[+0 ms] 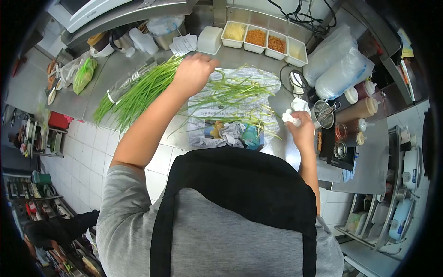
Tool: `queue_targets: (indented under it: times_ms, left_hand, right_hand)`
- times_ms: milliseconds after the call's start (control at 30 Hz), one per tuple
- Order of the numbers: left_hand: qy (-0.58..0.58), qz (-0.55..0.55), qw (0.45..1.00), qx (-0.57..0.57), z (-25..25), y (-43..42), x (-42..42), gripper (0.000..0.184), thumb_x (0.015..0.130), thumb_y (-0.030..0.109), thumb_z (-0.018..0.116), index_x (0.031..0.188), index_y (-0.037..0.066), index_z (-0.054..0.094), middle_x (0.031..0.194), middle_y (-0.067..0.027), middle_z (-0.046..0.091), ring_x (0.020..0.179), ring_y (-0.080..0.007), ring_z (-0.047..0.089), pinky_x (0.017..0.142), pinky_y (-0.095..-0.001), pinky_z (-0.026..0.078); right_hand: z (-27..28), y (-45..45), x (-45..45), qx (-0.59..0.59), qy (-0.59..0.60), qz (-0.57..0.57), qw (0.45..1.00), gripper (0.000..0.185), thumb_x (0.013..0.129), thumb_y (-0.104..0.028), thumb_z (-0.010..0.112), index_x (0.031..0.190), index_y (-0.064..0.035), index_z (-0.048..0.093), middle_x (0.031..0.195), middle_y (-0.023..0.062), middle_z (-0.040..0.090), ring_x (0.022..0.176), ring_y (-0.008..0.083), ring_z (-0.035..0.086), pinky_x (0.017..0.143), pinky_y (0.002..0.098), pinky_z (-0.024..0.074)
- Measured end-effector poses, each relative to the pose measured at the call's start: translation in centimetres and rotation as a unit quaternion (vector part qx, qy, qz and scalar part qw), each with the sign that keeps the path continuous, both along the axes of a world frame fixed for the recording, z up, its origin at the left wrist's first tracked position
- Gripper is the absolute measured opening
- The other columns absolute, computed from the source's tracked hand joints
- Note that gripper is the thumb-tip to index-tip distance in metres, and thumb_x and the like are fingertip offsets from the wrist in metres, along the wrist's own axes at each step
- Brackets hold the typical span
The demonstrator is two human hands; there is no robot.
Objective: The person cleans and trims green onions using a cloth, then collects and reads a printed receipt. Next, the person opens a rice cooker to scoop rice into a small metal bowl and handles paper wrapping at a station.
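My left hand (pixel 196 73) is raised over the top end of a thick bunch of green garlic chives (pixel 147 87), seen from its back. Its fingers curl toward the right; what they hold, if anything, is hidden. At the right, my right hand (pixel 301 130) is closed on a crumpled white tissue (pixel 291 118). Between the hands, loose chives (pixel 235 87) with pale ends lie scattered across a printed newspaper sheet (pixel 203 104). Crumpled grey paper (pixel 232 134) sits at the sheet's near side.
White tubs (pixel 277 46) of shredded food stand along the back. Clear plastic bags (pixel 341 69), sauce bottles (pixel 364 108) and a metal strainer cup (pixel 323 114) crowd the right. A green bag (pixel 84 76) lies at far left. Another person (pixel 60 233) is at lower left.
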State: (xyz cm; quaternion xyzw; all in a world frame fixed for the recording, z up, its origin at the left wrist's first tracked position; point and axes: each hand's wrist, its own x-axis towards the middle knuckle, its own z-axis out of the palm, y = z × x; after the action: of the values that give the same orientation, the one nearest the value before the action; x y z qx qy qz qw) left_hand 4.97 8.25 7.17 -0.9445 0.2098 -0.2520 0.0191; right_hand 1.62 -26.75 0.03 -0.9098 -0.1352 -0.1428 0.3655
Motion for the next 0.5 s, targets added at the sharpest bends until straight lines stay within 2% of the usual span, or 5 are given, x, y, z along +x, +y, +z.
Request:
queue_targets:
  times_ms: [133, 200, 300, 400, 500]
  left_hand:
    - [-0.032, -0.011, 0.989, -0.144, 1.7, -0.4, -0.6, 0.011, 0.075, 0.006, 0.057, 0.085, 0.007, 0.06, 0.081, -0.0098, 0.06, 0.076, -0.0289, 0.06, 0.067, -0.0382, 0.049]
    - [-0.035, -0.008, 0.977, -0.212, 1.9, -0.4, -0.6, 0.012, 0.077, 0.006, 0.058, 0.089, 0.005, 0.061, 0.081, -0.0113, 0.06, 0.075, -0.0303, 0.06, 0.067, -0.0376, 0.049]
    - [-0.044, -0.016, 0.951, -0.306, 2.7, -0.3, -0.9, 0.012, 0.084, 0.006, 0.056, 0.094, 0.004, 0.061, 0.081, -0.0096, 0.062, 0.071, -0.0233, 0.061, 0.065, -0.0321, 0.05]
    - [0.067, -0.035, 0.813, -0.577, 4.3, -1.4, -1.2, 0.011, 0.089, 0.003, 0.052, 0.098, 0.002, 0.058, 0.088, -0.0061, 0.062, 0.071, -0.0104, 0.058, 0.065, -0.0224, 0.048]
    - [0.068, -0.107, 0.768, -0.628, 3.5, -1.9, 0.4, 0.013, 0.091, 0.004, 0.051, 0.103, 0.0, 0.055, 0.09, -0.0057, 0.061, 0.075, -0.0076, 0.058, 0.066, -0.0198, 0.048]
  right_hand:
    - [0.0, 0.4, 0.9, 0.068, 0.064, 0.029, 0.995, 0.022, 0.066, -0.004, 0.071, 0.083, -0.0007, 0.058, 0.098, 0.0115, 0.062, 0.085, 0.0234, 0.059, 0.079, 0.0313, 0.0446]
    - [-0.3, 0.6, 1.3, 0.073, 0.048, 0.018, 0.996, 0.02, 0.067, -0.006, 0.07, 0.08, -0.001, 0.055, 0.096, 0.0125, 0.063, 0.084, 0.0239, 0.059, 0.079, 0.0318, 0.0449]
    - [-0.5, 0.6, 1.8, 0.117, 0.014, 0.012, 0.993, 0.02, 0.068, -0.007, 0.068, 0.079, -0.0013, 0.052, 0.095, 0.0123, 0.063, 0.083, 0.0231, 0.059, 0.079, 0.0319, 0.0452]
    - [-1.0, 0.5, 2.1, 0.154, 0.008, -0.011, 0.988, 0.02, 0.069, -0.008, 0.068, 0.079, -0.0015, 0.052, 0.095, 0.011, 0.063, 0.083, 0.0209, 0.059, 0.079, 0.0313, 0.0455]
    - [-1.4, 0.3, 2.2, 0.171, 0.019, -0.018, 0.985, 0.02, 0.07, -0.008, 0.068, 0.08, -0.0014, 0.052, 0.095, 0.0101, 0.063, 0.083, 0.0191, 0.059, 0.079, 0.0303, 0.0457]
